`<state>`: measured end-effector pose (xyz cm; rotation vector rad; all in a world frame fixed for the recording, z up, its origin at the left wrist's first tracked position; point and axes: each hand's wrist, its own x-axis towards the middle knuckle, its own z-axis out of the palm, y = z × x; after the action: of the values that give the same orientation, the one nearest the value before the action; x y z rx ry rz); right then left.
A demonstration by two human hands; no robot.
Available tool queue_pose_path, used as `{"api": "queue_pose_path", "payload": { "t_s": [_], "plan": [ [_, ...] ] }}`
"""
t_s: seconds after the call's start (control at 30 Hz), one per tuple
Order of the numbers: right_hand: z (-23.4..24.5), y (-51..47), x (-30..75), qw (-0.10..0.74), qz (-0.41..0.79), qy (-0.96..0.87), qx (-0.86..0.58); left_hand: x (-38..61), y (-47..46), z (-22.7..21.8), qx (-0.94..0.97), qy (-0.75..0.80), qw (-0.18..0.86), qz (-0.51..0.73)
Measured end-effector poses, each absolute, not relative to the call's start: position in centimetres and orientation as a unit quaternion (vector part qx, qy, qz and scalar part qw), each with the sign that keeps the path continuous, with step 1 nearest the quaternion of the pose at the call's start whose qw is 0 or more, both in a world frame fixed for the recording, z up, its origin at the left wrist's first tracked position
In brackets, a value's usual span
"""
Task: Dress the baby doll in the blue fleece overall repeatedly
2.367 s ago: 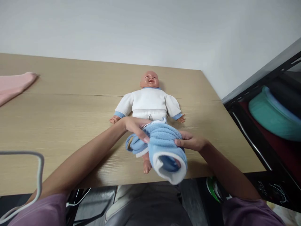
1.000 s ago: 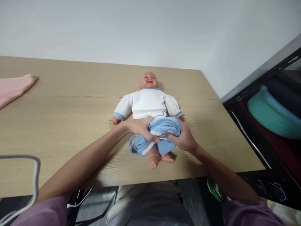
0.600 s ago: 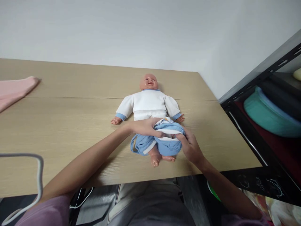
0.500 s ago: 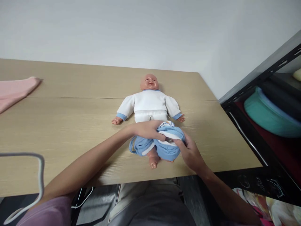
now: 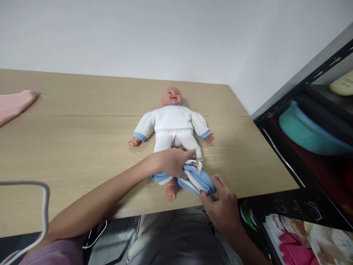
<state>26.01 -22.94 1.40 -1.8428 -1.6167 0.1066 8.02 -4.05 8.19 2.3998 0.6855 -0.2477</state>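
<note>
A baby doll (image 5: 173,119) in a white top and white leggings lies on its back on the wooden table (image 5: 68,140), head away from me. Bunched light-blue trousers (image 5: 196,179) sit low around its ankles, near the table's front edge. My left hand (image 5: 172,162) is closed on the trousers over the doll's shins. My right hand (image 5: 222,200) pinches the bunched blue fabric from the near side. One bare doll foot (image 5: 171,192) sticks out beneath.
A pink cloth (image 5: 13,106) lies at the table's far left. A black metal rack (image 5: 306,147) stands to the right with a teal basin (image 5: 309,132) on a shelf. A white cable (image 5: 41,217) loops at the lower left.
The blue trousers have slid from the doll's hips down to its ankles, baring the white leggings. Both hands moved toward me with the fabric.
</note>
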Motion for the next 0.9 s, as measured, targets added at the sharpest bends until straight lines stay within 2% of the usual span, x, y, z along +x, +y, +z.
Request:
{"api": "queue_pose_path", "payload": {
  "t_s": [0.1, 0.17, 0.37, 0.53, 0.7, 0.9],
  "plan": [
    [0.7, -23.0, 25.8, 0.396, 0.014, -0.607, -0.689, 8.1, -4.3, 7.9, 0.905, 0.251, 0.328, -0.1],
    [0.2, -23.1, 25.8, 0.426, 0.044, -0.588, -0.686, 8.3, -4.3, 7.5, 0.902, 0.248, 0.338, -0.102],
    [-1.6, -23.3, 25.6, 0.485, 0.246, -0.437, -0.717, 8.5, -3.9, 7.1, 0.883, 0.24, 0.396, -0.079],
    [-2.2, -22.4, 25.7, 0.564, 0.409, -0.318, -0.643, 8.3, -3.1, 7.9, 0.84, 0.236, 0.487, -0.038],
    [-2.6, -21.8, 25.2, 0.589, 0.466, -0.297, -0.59, 8.0, -2.4, 7.9, 0.811, 0.226, 0.54, -0.005],
    [-3.6, -21.7, 25.4, 0.579, 0.475, -0.323, -0.578, 7.8, -1.7, 7.7, 0.813, 0.201, 0.546, 0.012]
  ]
}}
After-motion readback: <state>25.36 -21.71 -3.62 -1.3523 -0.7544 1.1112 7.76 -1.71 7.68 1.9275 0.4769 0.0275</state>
